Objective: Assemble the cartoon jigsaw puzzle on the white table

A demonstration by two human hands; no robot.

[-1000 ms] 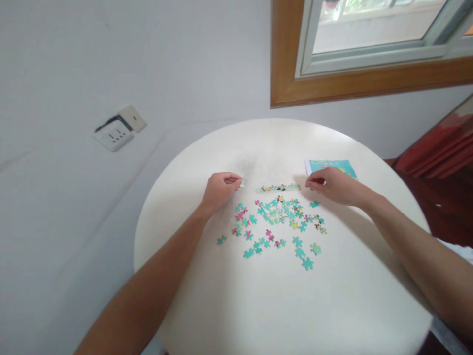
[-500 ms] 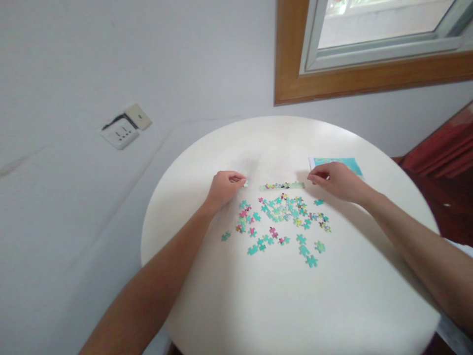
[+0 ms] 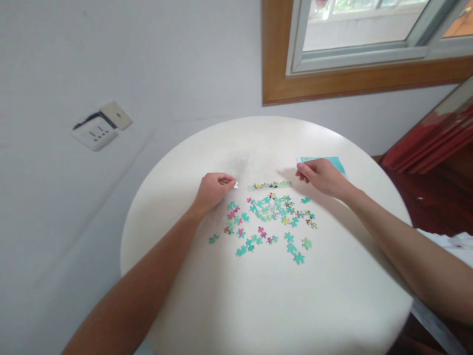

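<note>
My left hand is closed in a pinch on a pale puzzle piece, just left of a joined strip of puzzle pieces. Beyond the strip's right end, my right hand hovers with its fingertips pressed together; whether anything small is between them is hidden. Loose puzzle pieces, mostly turquoise with some pink and yellow, lie scattered on the near side of the strip. A turquoise printed sheet lies partly covered behind my right hand.
All of this rests on a round white table set against a pale wall. A wall socket is at the left, a wood-framed window at the back right. A red curtain hangs at the far right.
The view has swung slightly right, so everything sits further left. My right hand has turned a little, its thumb now showing more. My left hand keeps its puzzle piece near the strip.
</note>
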